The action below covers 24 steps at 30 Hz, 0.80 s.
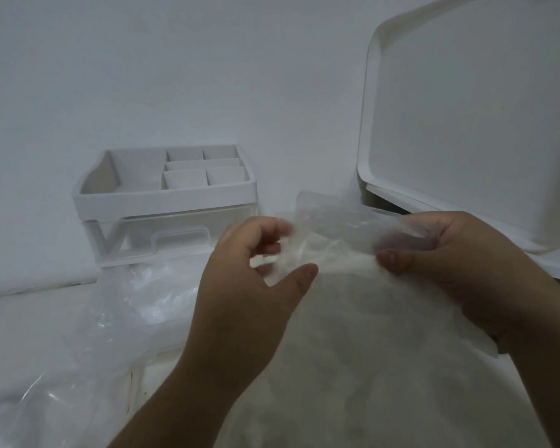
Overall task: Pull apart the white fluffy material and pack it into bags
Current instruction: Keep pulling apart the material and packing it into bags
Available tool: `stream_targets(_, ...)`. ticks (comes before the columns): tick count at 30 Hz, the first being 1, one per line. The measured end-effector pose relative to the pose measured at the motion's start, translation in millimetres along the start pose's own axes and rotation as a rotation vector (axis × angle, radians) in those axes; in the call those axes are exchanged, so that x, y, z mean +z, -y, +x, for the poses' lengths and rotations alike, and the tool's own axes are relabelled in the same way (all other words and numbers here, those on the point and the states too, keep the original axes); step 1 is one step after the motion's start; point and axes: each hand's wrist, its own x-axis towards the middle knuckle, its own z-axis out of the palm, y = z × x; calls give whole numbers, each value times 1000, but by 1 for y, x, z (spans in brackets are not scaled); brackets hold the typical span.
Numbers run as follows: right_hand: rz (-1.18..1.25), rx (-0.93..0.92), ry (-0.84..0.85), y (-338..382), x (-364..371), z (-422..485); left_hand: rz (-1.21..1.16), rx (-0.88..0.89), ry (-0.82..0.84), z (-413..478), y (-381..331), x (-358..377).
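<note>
A clear plastic bag (337, 221) is held up in front of me, its top edge stretched between both hands. White fluffy material (379, 350) fills it below and spreads down toward the bottom of the frame. My left hand (249, 286) is at the bag's left edge with fingers curled and blurred and thumb stretched out beneath; its hold on the film is unclear. My right hand (450, 263) pinches the right edge, thumb in front and fingers behind the film.
A white desk organiser (165, 202) with compartments and a clear drawer stands at the back left against the wall. A large white bin with its lid (466, 124) raised is at the right. More crumpled clear plastic (110, 318) lies on the surface at the left.
</note>
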Motion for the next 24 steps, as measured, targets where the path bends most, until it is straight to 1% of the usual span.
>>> stream_targets(3, -91, -40, -29, 1, 1, -2, 157, 190, -91, -4, -4, 0)
stream_targets(6, -120, -34, -34, 1, 2, -1, 269, 316, -166, -5, -5, 0)
stream_targets(10, -115, -11, -42, 1, 3, -1, 266, 400, -117, -4, -3, 1)
stream_targets(13, -50, 7, -17, 1, 2, -1, 245, 397, -101, -4, -1, 2)
stream_targets(15, -47, 3, 2, 0, 1, -1, 236, 372, -99, -5, -1, 3)
stream_targets(18, -42, -15, 32, -2, 0, 0, 306, 380, -72, -6, -4, 2)
stream_targets(21, -90, -34, 64, -3, 0, 1, 387, 331, -55, -7, -5, 2)
stream_targets(24, -192, -67, 106, -3, 0, 1, 413, 277, -34, -6, -3, 2)
